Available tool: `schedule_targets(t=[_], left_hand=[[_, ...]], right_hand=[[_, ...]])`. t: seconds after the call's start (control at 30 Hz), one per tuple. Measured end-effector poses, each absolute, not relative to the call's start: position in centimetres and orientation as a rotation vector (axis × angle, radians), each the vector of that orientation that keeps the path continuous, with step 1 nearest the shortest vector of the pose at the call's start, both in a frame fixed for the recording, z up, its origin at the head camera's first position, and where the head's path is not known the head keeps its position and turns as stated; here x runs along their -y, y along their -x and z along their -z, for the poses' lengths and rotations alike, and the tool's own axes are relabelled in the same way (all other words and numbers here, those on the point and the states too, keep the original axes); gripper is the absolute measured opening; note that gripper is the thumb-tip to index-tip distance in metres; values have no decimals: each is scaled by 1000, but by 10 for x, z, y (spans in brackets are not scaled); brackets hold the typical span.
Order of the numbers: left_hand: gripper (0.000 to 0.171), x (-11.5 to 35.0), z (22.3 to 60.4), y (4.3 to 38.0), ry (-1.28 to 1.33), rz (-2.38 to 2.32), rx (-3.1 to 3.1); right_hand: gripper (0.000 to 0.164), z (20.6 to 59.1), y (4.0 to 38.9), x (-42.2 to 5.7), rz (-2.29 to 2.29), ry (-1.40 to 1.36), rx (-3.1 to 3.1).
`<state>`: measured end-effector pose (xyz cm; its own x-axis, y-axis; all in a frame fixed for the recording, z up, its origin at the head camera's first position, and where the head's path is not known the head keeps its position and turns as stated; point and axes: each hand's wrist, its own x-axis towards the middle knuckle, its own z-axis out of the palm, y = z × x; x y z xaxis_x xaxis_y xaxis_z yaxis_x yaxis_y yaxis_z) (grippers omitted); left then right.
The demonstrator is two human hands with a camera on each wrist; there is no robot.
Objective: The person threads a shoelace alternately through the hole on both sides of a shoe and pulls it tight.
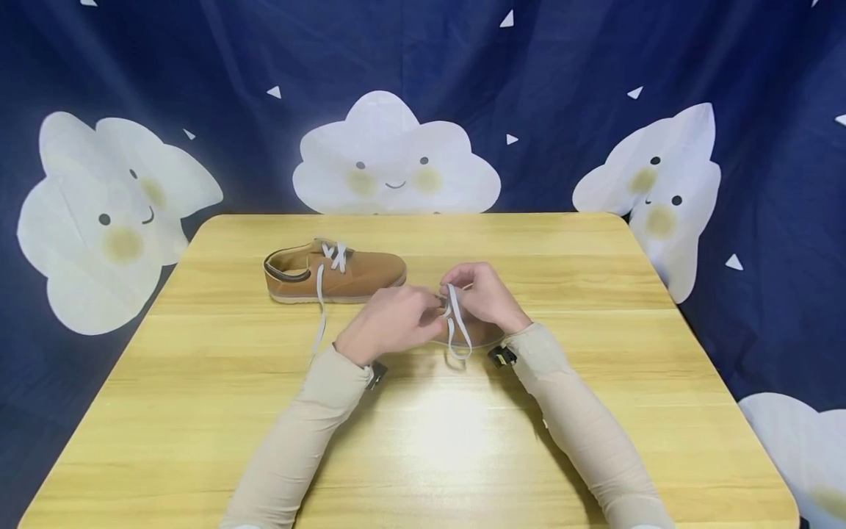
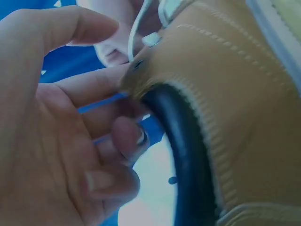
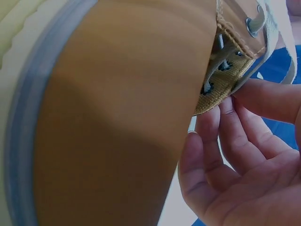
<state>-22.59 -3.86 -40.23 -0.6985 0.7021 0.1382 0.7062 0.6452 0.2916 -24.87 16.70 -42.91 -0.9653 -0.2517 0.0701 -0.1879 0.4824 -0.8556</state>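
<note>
A brown low shoe (image 1: 485,335) with white laces sits on the table, partly covered by both hands. At its lacing, my right hand (image 1: 487,295) pinches the white shoelace (image 1: 459,323) between thumb and fingers, beside the canvas tongue (image 3: 218,92). A loop of that lace hangs down over the shoe's near side. My left hand (image 1: 395,323) is at the opening end, its fingers touching the eyelet flap (image 2: 141,75) near the dark padded collar (image 2: 183,146). The left thumb stands apart from the flap, and the other fingers are loosely bent.
A matching brown shoe (image 1: 377,273) stands behind and to the left, toe pointing right, with a loose lace (image 1: 321,308) trailing to the tabletop. The wooden table (image 1: 198,411) has a dark blue cloud-print curtain (image 1: 542,66) behind and beside it.
</note>
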Motion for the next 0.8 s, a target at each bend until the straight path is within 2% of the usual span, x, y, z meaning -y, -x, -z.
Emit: schedule_targets(t=[0.3, 0.63, 0.8], left_hand=[[33, 30, 415, 226, 1210, 617, 2838], [46, 30, 411, 227, 1129, 890, 2876], [42, 31, 407, 227, 1071, 1029, 2810]], right_hand=[[18, 425, 245, -166, 1485, 392, -2659], [22, 427, 248, -168, 1483, 390, -2607], [24, 424, 248, -170, 1475, 388, -2587]])
